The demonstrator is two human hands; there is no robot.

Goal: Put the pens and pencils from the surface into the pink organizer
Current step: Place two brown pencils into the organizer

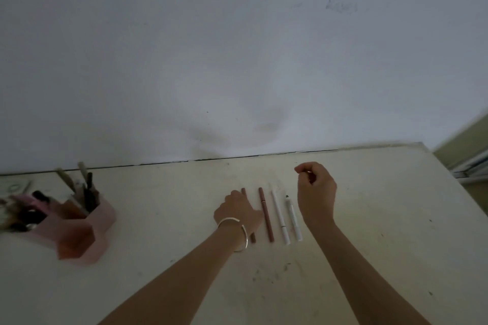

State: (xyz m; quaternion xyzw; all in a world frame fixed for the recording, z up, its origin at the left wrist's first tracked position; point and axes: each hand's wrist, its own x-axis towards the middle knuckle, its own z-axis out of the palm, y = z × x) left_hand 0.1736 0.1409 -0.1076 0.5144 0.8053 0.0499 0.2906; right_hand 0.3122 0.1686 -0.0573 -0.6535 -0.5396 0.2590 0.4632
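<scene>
Because the left hand [239, 208] lies palm-down over the leftmost brown pencil [253, 237], fingers curled onto it, its neighbours could be nudged and roll; whether it has actually closed on the pencil cannot be told. Beside it lie a second brown pencil [266, 215], a long white pen [280, 214] and a shorter white pen [293, 217], all parallel, close together but apart. A bangle [235, 232] circles the left wrist. The right hand [315, 190] hovers loosely curled beyond the pens, seemingly empty. Well to the left stands the pink organizer [87, 229], blurred, already crowded with upright tools; a careless drop could miss a compartment.
</scene>
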